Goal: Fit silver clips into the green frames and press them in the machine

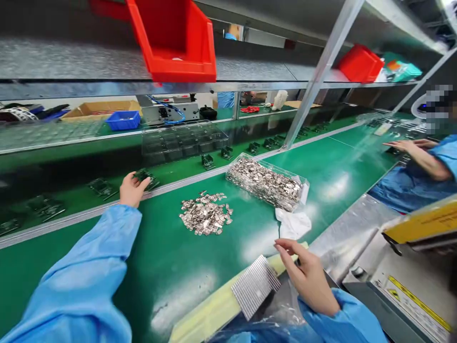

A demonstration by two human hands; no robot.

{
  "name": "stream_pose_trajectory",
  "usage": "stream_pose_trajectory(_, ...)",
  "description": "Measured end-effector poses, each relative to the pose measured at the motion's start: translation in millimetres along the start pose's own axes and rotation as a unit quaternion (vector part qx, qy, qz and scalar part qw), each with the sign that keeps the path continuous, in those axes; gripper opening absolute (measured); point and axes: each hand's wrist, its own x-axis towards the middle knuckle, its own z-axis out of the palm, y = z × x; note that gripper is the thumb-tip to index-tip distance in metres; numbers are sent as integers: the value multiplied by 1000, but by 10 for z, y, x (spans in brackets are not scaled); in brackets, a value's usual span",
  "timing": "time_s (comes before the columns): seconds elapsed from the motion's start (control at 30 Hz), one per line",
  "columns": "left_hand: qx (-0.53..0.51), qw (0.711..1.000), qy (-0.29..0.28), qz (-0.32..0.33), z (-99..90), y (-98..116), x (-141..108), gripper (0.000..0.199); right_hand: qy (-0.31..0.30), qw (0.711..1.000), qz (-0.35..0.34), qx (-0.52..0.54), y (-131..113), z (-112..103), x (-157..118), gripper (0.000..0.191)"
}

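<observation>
My left hand (133, 189) reaches to the strip behind the metal rail, its fingers closed on a green circuit board (149, 178). Near the front edge is my right hand (303, 269), thumb and forefinger pinched together; whatever they hold is too small to make out. Just left of it, a ribbed silver piece (253, 287) rests over a pale yellow strip (210, 312). A loose pile of small metal parts (206, 213) lies on the green mat, between my hands. Behind it stands a clear tray (266, 181) filled with similar metal parts.
More boards (102, 187) line the strip behind the rail (185, 180). A crumpled white cloth (293, 223) lies by the tray. A slanted metal post (317, 78) and shelf with a red bin (178, 47) stand ahead. Another person's hands (407, 144) are at the right.
</observation>
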Motion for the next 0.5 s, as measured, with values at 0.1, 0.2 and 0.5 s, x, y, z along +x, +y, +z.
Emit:
stream_pose_trajectory(0.1,-12,999,-34,-24,313,-63,193,66,-83,996,-13,-30,-172,367,435,27)
stream_pose_trajectory(0.2,-20,998,-62,-19,533,-50,163,65,-147,983,2,-111,-305,709,877,24)
stream_pose_trajectory(0.5,89,990,111,-13,-758,-347,-120,47,-239,929,-15,-282,-371,1402,1930,16)
